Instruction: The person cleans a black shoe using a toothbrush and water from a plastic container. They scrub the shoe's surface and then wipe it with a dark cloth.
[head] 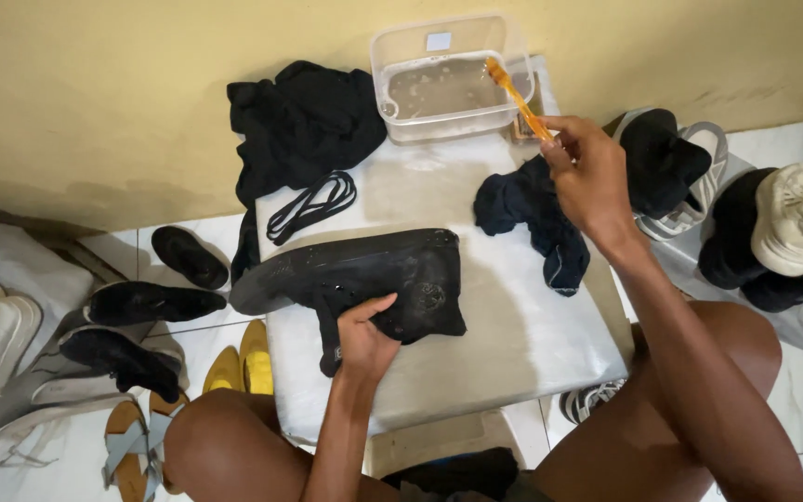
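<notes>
A black high-top shoe (355,274) lies on its side on a white-covered stool top (504,344). My left hand (362,339) grips the shoe's ankle part at its near edge. My right hand (587,177) is raised at the far right of the stool and holds an orange toothbrush (516,96). The brush head reaches over the rim into a clear plastic tub (448,79) of cloudy water at the stool's far edge. Black laces (313,204) lie coiled to the left of the tub. A dark blue cloth (536,218) lies under my right hand.
A black garment (299,121) lies against the yellow wall at the far left of the stool. Several shoes and sandals (132,363) cover the tiled floor on the left. More sneakers, black and cream (773,232), stand on the right. My knees flank the stool.
</notes>
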